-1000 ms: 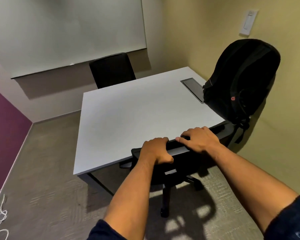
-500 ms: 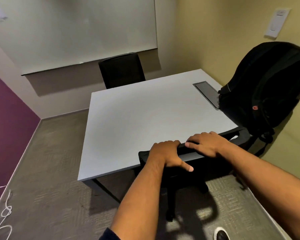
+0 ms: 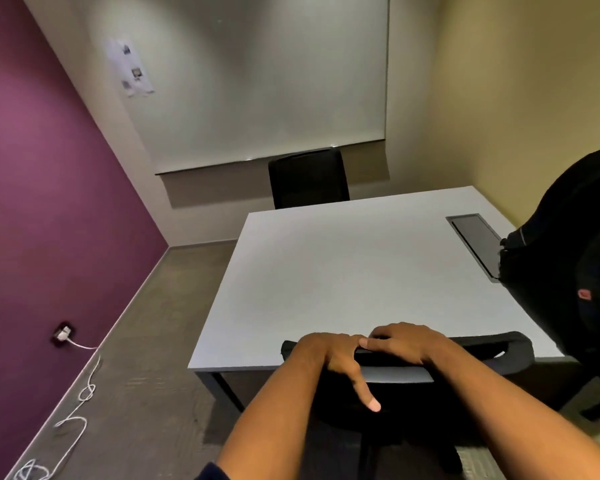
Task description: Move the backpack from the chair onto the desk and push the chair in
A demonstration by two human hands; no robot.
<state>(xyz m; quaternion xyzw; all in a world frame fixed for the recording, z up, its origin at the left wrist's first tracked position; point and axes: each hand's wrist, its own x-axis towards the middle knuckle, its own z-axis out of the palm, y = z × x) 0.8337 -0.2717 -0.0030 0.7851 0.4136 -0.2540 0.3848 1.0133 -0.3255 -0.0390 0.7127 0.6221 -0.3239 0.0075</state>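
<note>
A black backpack (image 3: 575, 265) stands upright on the right end of the white desk (image 3: 343, 278), against the yellow wall. A black office chair (image 3: 499, 355) sits at the desk's near edge, its backrest top against the desk. My left hand (image 3: 329, 358) lies over the top of the backrest with the thumb pointing down its back. My right hand (image 3: 406, 344) grips the backrest top just to the right, touching the left hand.
A second black chair (image 3: 309, 180) stands at the desk's far side under a whiteboard (image 3: 257, 81). A grey cable hatch (image 3: 475, 237) is set in the desk by the backpack. A white cable (image 3: 77, 410) runs from a wall socket (image 3: 63, 334) along the purple wall.
The view has swung left and up. The chair backrest now sits closer against the desk edge, and my two hands have come together on it.
</note>
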